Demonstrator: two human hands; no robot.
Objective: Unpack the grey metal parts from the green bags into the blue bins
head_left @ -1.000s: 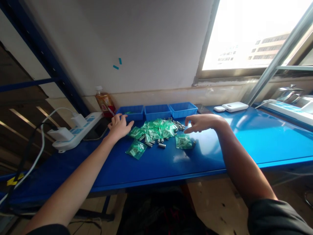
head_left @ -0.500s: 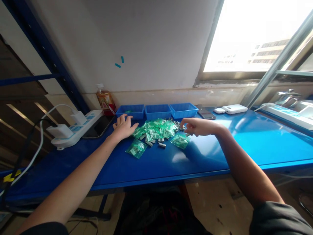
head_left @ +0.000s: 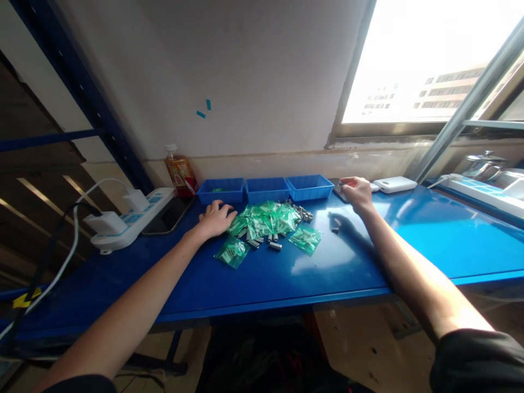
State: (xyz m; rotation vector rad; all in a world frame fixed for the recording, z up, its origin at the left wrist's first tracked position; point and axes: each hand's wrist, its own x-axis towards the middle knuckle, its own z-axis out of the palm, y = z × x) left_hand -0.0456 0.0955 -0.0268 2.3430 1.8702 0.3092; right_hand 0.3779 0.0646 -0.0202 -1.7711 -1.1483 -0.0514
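A heap of green plastic bags (head_left: 268, 218) with small pieces inside lies mid-table. My left hand (head_left: 216, 219) rests at the heap's left edge, open, its fingers apart and its fingertips partly hidden. My right hand (head_left: 355, 192) is raised right of the heap, thumb and fingers pinched together; what sits between them is too small to make out. Loose metal cylinders (head_left: 275, 246) lie before the heap, and small metal parts (head_left: 305, 213) are bunched at its right. Two small metal pieces (head_left: 335, 226) lie below my right hand. Single green bags lie front left (head_left: 232, 251) and right (head_left: 306, 240).
Three blue bins (head_left: 268, 189) stand in a row behind the heap. At left are a power strip (head_left: 123, 226), a phone (head_left: 167, 216) and a drink bottle (head_left: 180, 172). A phone (head_left: 339, 191) and a white device (head_left: 395, 184) lie back right, near another power strip (head_left: 487, 194).
My right hand has left the metal parts beside the heap and moved right and upward, pinched. Small metal pieces now show on the table there. My left hand stays by the heap.
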